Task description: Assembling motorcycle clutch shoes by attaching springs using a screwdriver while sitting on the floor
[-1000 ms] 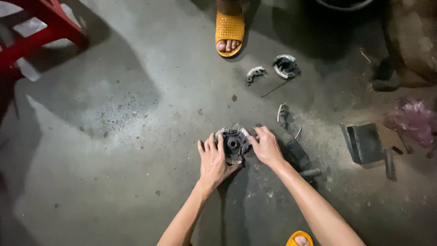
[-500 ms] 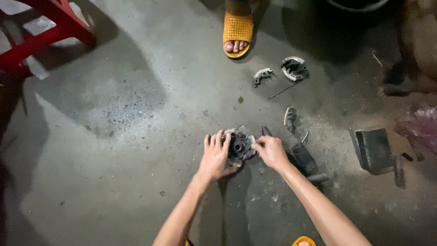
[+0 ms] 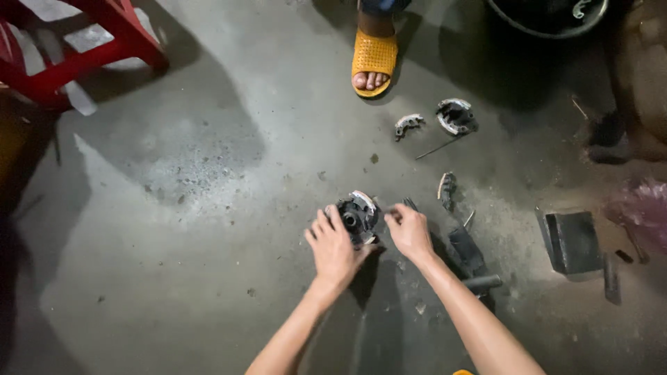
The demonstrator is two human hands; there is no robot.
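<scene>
A round, dark, greasy metal clutch-like part (image 3: 356, 215) with curved shoes lies on the concrete floor. My left hand (image 3: 335, 250) rests flat against its left and near side, fingers spread, steadying it. My right hand (image 3: 408, 231) sits just to its right with fingers curled and pinched near the part's rim; whether something small is between the fingertips is not clear. A loose curved shoe (image 3: 446, 186) lies a little beyond my right hand.
Two more curved metal shoes (image 3: 408, 123) (image 3: 455, 114) and a thin rod lie farther off. Another person's foot in a yellow sandal (image 3: 374, 61) stands at the top. A red plastic stool (image 3: 76, 42) is top left. Dark metal block (image 3: 571, 242) and tool handle (image 3: 479, 281) right.
My right hand has slid off the part's right side and curled its fingers. The camera has shifted, so everything sits a little lower and to the right in view.
</scene>
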